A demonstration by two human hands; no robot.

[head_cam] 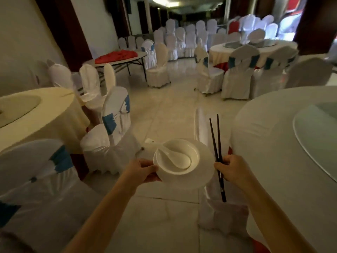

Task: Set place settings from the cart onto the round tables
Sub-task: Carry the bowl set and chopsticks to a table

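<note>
My left hand [141,170] grips the left rim of a white plate [200,172] held over the aisle floor. On the plate sits a white bowl [164,165], and a white ceramic spoon [177,158] lies inside it. My right hand [232,169] is closed around a pair of dark chopsticks [216,143], tips pointing up and away. A round table [269,143] with a white cloth and a glass turntable [317,139] stands just right of my right hand. The cart is out of view.
A cream-clothed round table [42,115] is on the left, ringed by white-covered chairs [113,132] with blue sashes. A chair [202,125] stands at the right table's edge. A bare folding table with red cloth [116,55] and another set table [251,50] lie farther off.
</note>
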